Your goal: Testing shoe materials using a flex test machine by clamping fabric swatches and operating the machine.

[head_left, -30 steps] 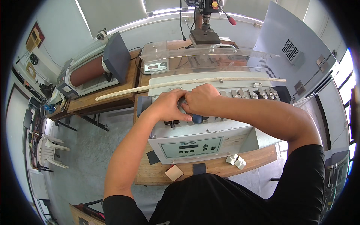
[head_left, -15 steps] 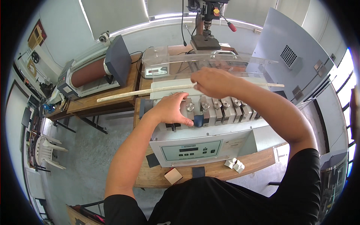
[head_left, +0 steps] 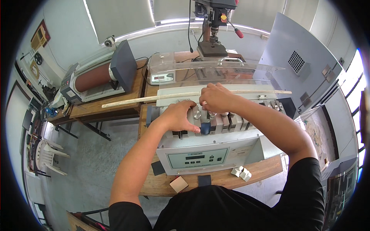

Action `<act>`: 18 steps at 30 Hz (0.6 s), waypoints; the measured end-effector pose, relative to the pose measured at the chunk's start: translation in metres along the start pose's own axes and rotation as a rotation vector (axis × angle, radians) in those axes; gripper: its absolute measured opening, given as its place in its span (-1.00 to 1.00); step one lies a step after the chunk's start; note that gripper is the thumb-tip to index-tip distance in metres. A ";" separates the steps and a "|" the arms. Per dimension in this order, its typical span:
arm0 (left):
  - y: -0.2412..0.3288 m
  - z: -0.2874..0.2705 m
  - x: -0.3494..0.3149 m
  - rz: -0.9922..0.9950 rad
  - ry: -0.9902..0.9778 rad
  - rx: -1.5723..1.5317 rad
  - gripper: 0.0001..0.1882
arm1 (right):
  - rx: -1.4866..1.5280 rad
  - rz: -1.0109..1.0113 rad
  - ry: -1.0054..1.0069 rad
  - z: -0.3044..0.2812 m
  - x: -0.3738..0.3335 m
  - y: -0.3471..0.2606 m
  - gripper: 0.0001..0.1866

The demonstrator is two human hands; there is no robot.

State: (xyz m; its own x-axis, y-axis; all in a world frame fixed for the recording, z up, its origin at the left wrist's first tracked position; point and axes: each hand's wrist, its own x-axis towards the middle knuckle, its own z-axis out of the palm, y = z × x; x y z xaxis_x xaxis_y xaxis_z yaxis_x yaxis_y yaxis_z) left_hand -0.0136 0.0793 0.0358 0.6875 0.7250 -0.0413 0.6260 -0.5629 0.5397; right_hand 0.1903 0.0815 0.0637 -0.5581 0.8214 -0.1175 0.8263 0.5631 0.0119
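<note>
A bench-top testing machine (head_left: 181, 144) with a row of metal clamps stands before me. My left hand (head_left: 178, 116) spans one of these clamps, thumb at the front and fingers at the back, gripping it. Close to the thumb, a dark blue piece (head_left: 205, 128) sits at the front of a clamp. My right hand (head_left: 216, 99) is closed at the back of the row, beside a round silver knob (head_left: 211, 114); its fingertips are pinched and hide whatever they hold. Another silver knob (head_left: 197, 114) shows between the hands. Behind them lies a long pale wooden stick (head_left: 133, 101).
A raised clear cover (head_left: 181, 77) stands behind the clamps. Further back are a drill press (head_left: 212, 48) and a small digital scale (head_left: 162, 78). At left is a machine with a brown roller (head_left: 92, 76). White pieces (head_left: 241, 173) and a tan square (head_left: 179, 184) lie on the front table edge.
My right hand has come down from above the stick to the back of the clamps, and its fingers have closed in. My left hand keeps its place on the clamp. The view has shifted slightly.
</note>
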 end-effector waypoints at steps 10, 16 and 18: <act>0.014 -0.008 -0.005 -0.070 -0.046 -0.013 0.03 | 0.101 0.064 -0.043 0.005 0.011 0.006 -0.84; 0.007 -0.002 -0.001 -0.149 -0.057 -0.085 0.00 | 0.234 0.047 0.136 0.002 0.005 0.004 -0.78; 0.006 -0.002 -0.001 -0.115 -0.047 -0.089 -0.04 | 0.255 0.056 0.216 -0.008 -0.004 -0.013 -0.77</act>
State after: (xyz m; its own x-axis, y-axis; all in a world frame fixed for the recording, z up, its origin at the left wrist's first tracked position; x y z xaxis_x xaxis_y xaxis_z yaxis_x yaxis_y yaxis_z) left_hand -0.0116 0.0760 0.0407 0.6308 0.7622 -0.1455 0.6682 -0.4382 0.6013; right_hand 0.1813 0.0713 0.0717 -0.4919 0.8660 0.0902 0.8332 0.4982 -0.2398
